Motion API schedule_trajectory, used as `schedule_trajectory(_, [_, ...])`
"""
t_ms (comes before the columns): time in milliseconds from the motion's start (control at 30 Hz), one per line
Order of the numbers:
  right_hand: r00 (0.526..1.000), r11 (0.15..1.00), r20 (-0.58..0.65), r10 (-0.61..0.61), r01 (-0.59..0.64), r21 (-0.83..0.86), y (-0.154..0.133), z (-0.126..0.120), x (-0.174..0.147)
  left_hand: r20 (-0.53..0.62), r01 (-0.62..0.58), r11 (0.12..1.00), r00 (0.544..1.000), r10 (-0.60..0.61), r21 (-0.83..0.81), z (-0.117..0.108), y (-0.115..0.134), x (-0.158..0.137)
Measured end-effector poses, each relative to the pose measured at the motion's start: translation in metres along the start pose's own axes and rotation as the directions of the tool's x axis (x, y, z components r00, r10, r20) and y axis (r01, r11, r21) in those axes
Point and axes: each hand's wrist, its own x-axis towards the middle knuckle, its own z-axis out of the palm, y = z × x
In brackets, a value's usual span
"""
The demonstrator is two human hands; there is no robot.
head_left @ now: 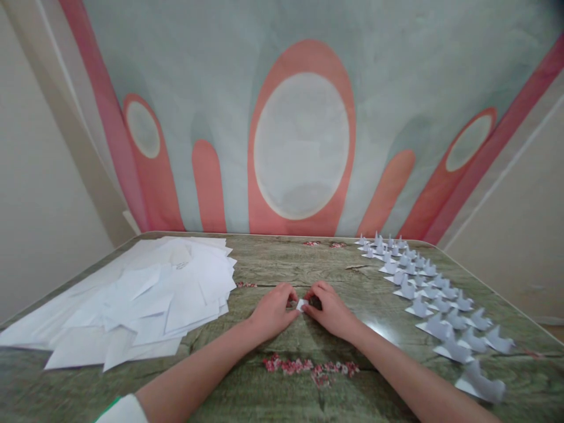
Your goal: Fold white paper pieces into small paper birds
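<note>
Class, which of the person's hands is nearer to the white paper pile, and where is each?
Left. The left hand is right of the white paper pile, not touching it; the right hand is farther off, beyond the left.

Both hands meet at centre stage here, left hand (274, 309) and right hand (329, 309) pinching a small folded white paper (302, 305) between their fingertips, low over the wood-grain worktop (282, 261)! Over on the left, a broad, untidy spread of white paper sheets (150, 299), overlapping at every angle. Across on the right, what a line-up: folded paper birds (434, 326) standing in slanting rows towards the far edge! Pink printed blossoms (311, 368) lie between the forearms, and behind it all rises a grey-green backdrop (229, 76) with coral arches and ovals.
</note>
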Motion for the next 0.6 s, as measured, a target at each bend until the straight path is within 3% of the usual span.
schedule_trajectory(100, [1.000,0.994,0.022,0.007,-0.010,0.109,0.000,0.000,0.001,0.000,0.093,0.991,0.996,-0.094,-0.094,0.003,-0.002,0.000])
schedule_trajectory(267, [0.998,0.967,0.064,-0.005,-0.011,0.256,-0.004,-0.003,-0.001,0.025,0.057,0.993,0.998,-0.054,-0.108,0.004,0.000,-0.004])
schedule_trajectory(467, [0.999,0.933,0.050,0.011,-0.029,0.359,-0.017,-0.002,-0.011,-0.050,0.121,0.888,0.986,-0.159,-0.444,0.014,0.003,-0.016])
schedule_trajectory(600, [0.998,0.923,-0.008,0.056,-0.049,0.381,-0.026,0.006,-0.020,-0.093,0.132,0.862,0.975,-0.202,-0.490,0.019,0.005,-0.024])
